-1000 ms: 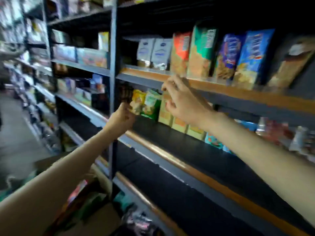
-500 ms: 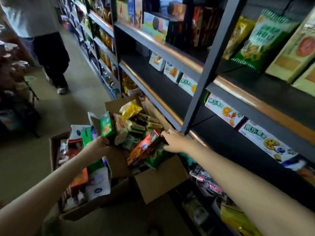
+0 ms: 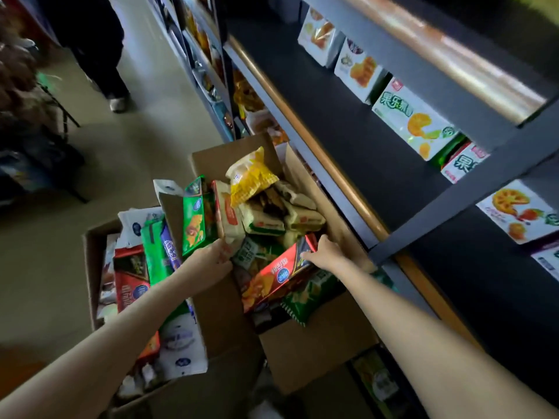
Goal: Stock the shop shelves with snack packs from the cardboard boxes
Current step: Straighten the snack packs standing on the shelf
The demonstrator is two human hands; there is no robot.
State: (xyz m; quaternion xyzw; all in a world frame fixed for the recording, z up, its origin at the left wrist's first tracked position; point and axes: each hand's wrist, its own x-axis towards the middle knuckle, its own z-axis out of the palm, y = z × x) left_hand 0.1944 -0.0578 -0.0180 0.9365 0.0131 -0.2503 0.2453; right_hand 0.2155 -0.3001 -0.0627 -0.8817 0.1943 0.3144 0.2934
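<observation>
Head view looks down on two cardboard boxes of snack packs on the floor beside the dark shelves (image 3: pixel 357 122). Compared with half a second ago, both hands have gone deeper into the right-hand box (image 3: pixel 314 352). The left hand (image 3: pixel 216 255), which was over the left-hand box (image 3: pixel 90 267) by the green packs, now reaches across the cardboard flap between the boxes and touches a pale pack (image 3: pixel 231 219); whether its fingers are curled round that pack I cannot tell. The right hand (image 3: pixel 325 252) rests on the far end of the red snack pack (image 3: pixel 278 273), fingers bent over its top edge, much as before but further along it. The pack lies tilted on the heap, above a green bag (image 3: pixel 305 300). A yellow bag (image 3: pixel 249 175) tops the pile at the back. The view has swung downward, so the orange-printed cartons (image 3: pixel 414 122) on the shelf now sit at upper right. The bystander's dark legs (image 3: pixel 90 40) stand in the aisle at upper left.
</observation>
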